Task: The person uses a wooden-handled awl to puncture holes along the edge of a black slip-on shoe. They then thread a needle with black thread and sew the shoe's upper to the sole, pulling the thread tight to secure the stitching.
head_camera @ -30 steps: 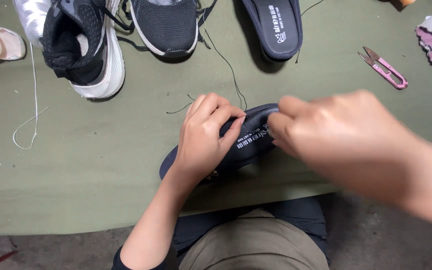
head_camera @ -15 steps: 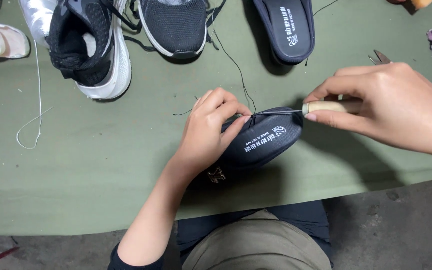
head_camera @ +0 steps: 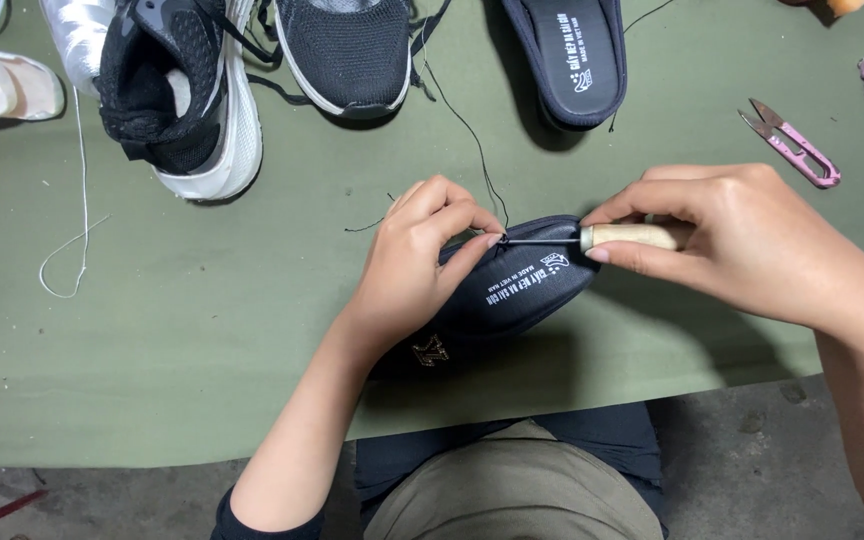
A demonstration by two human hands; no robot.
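My left hand (head_camera: 420, 262) grips the upper edge of a dark slip-on shoe (head_camera: 524, 290) that lies on its side on the green table (head_camera: 202, 330). My right hand (head_camera: 742, 240) holds a wooden-handled awl (head_camera: 632, 236); its thin metal needle points left and meets the shoe's edge at my left fingertips. A black thread (head_camera: 462, 125) runs from that spot up across the table towards the far shoes.
At the back stand a black and white sneaker (head_camera: 182, 90), a black knit sneaker (head_camera: 347, 50) and a second dark slip-on (head_camera: 567, 55). Pink thread snips (head_camera: 792, 145) lie at the right. A white cord (head_camera: 77, 200) trails at the left. The table's near edge is over my lap.
My right hand has pulled away to the right from the shoe, and the awl with its needle now shows between the hands. My left hand keeps its grip on the shoe.
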